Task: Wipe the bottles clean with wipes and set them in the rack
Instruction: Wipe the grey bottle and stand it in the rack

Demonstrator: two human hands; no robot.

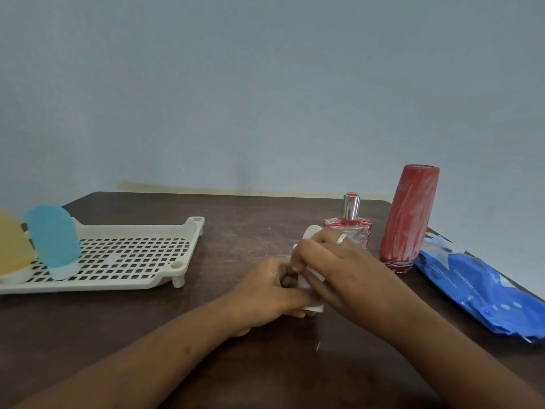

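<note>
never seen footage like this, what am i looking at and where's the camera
There is no machine: a person wears one camera on the head, looking down at their own hands. On the dark table are a white rack holding a blue bottle and a yellow bottle, a small perfume bottle, a tall red bottle, and a blue pack of wipes. The left hand and right hand both grip a white wipe, their fingers curled around something small that is mostly hidden.

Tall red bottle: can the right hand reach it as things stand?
Probably yes, once the right hand drops the wipe it grips: the tall red bottle stands upright just to its right, bare table between them.
</note>
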